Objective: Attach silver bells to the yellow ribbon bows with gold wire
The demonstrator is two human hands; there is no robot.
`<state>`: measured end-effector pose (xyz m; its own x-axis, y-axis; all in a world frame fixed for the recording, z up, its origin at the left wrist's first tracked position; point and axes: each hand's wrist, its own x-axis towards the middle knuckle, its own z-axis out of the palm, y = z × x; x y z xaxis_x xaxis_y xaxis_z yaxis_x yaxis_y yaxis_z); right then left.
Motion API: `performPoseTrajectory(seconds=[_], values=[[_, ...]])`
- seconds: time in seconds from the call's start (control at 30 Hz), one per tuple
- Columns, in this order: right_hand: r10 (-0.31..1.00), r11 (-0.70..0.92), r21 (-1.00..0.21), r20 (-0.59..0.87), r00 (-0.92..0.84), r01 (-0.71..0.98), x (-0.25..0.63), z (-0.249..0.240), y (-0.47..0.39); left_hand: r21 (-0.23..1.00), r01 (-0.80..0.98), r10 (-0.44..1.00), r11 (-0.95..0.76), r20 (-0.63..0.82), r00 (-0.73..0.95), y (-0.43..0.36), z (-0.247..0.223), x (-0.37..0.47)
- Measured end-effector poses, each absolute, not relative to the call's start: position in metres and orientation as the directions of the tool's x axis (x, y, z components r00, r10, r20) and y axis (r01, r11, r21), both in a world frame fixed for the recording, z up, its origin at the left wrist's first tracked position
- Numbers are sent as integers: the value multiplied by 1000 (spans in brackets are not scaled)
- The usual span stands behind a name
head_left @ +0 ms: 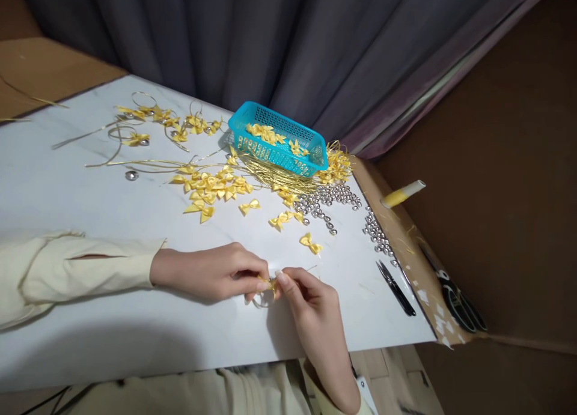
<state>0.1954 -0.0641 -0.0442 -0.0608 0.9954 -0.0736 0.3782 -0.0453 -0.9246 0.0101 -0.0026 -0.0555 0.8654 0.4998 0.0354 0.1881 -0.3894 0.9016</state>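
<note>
Close to the front edge of the white table, my left hand pinches a small yellow bow with a thin loop of gold cord below it. My right hand meets it from the right, thumb and fingertips closed on the same bow. The fingers cover much of the bow. Beyond my hands lie a single yellow bow and a pile of yellow bows. Silver beads are scattered to the right of a bundle of gold cord.
A blue basket with yellow bows stands at the back by a dark curtain. Joined bows and cord lie back left. Black snips lie right; black-handled scissors and a yellow-white tube are beyond the table edge.
</note>
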Motion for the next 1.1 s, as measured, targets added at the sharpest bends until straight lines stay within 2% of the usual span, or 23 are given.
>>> performPoseTrajectory(seconds=[0.17, 0.33, 0.5, 0.63, 0.7, 0.93, 1.1], values=[[976, -184, -953, -207, -74, 242, 196, -42, -64, 870, 130, 474, -476, 130, 871, -4, -57, 9], [935, -341, -939, -345, -83, 53, 197, -45, -64, 766, 134, 456, -629, 223, 862, -8, -59, 7], [911, -412, -905, -406, -78, -104, 196, -46, -67, 616, 106, 399, -781, 362, 842, -11, -61, 8], [912, -410, -888, -402, -83, -207, 193, -48, -68, 439, 102, 326, -893, 474, 818, -12, -64, 10], [914, -405, -879, -398, -81, -252, 191, -49, -68, 393, 121, 320, -912, 492, 810, -12, -65, 10], [901, -431, -831, -417, -121, -351, 185, -48, -71, 347, 137, 306, -928, 500, 810, -12, -68, 7], [888, -460, -793, -424, -180, -399, 184, -48, -73, 383, 131, 332, -915, 523, 785, -13, -67, 8]])
